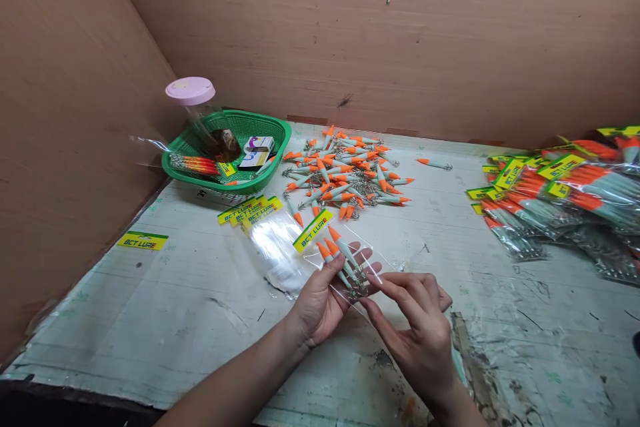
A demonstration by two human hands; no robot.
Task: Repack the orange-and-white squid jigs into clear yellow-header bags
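Observation:
My left hand [323, 303] supports a clear plastic bag [377, 255] from beneath, its thumb pressed on the front. The bag's yellow-green "BCT LURE" header card [313, 230] points up and to the left. Inside lie several squid-jig lures [343, 267] with orange tips and pale bodies, their metal hooks toward the lower end. At that hook end, the thumb and forefinger of my right hand [415, 320] pinch the bag's edge. The other right fingers curl inward. Beyond my left hand, a stack of flat bags [277, 247] with the same cards lies on the table.
Loose orange-tipped lures [345, 173] are heaped at the back, with a single lure [434, 164] to their right. Packed bags [570, 200] pile up at far right. A green basket [280, 140] holds a pink-lidded cup [190, 90]. One header card [143, 241] lies left.

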